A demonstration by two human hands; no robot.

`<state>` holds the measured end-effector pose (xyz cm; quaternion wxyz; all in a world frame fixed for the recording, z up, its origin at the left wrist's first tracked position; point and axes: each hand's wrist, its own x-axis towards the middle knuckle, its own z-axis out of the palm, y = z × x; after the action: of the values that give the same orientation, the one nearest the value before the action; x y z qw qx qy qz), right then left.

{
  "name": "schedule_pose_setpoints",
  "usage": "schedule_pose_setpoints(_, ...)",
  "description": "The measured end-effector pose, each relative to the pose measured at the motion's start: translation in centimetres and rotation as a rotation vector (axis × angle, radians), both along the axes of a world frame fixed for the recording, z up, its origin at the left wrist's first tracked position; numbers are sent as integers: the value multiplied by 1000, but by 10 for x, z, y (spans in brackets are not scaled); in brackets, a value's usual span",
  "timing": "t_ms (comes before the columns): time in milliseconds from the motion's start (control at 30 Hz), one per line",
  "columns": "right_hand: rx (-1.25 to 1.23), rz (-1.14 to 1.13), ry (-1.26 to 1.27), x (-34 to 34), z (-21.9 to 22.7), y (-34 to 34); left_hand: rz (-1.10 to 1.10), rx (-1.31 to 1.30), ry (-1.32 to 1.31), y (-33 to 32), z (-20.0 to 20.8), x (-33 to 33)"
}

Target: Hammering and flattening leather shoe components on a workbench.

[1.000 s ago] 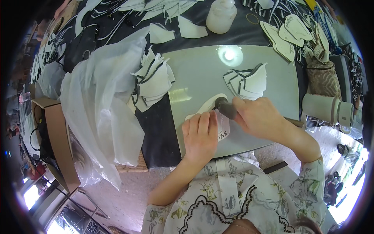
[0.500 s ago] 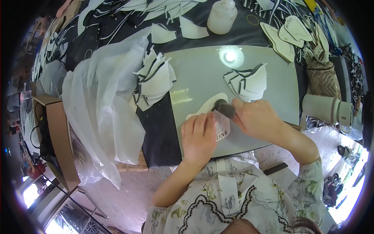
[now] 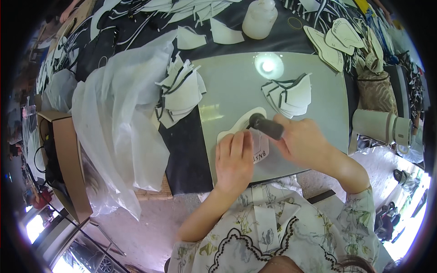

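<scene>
A white curved template [image 3: 260, 155] with dark handwriting lies on the grey board [image 3: 314, 145] in front of me. My left hand [image 3: 234, 157] holds it down, fingers bent over its left side, thumb and forefinger close together at its middle. My right hand [image 3: 302, 139] is closed round a small dark hammer [image 3: 268, 127]. The hammer's rounded head is at the template's upper middle, just beside my left fingertips. Whether it touches the surface, I cannot tell. What lies under my left palm is hidden.
Dark-edged white pieces [image 3: 293, 98] are fanned out beyond my right hand, with another stack [image 3: 184, 93] left of the board. A plastic bag [image 3: 127, 109] and a cardboard box [image 3: 73, 159] are at left. A white bottle [image 3: 259, 20] stands behind; templates [image 3: 346, 34] and a pale flask [image 3: 380, 127] are at right.
My right hand has shifted slightly right, and the hammer has swung, showing more of its length. My left hand has edged slightly right. The stacks remain in place.
</scene>
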<state>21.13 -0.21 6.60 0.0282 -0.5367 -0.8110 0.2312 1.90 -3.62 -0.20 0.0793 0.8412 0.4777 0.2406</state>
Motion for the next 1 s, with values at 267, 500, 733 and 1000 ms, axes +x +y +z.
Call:
schedule_pose_setpoints(267,-103,-59,-81,-6,-4,0,86,-85,-225,5,7,-11)
schedule_pose_setpoints(500,-93,-74,-33,-5,-3,1,-25,90,20,-1,2,-10)
schedule_pose_setpoints(733,-51,-163,146,1,6,-2,-32,30,-54,8,2,-13)
schedule_pose_setpoints(1000,-128,-107,-13,2,-2,-2,81,-15,-95,30,-3,5)
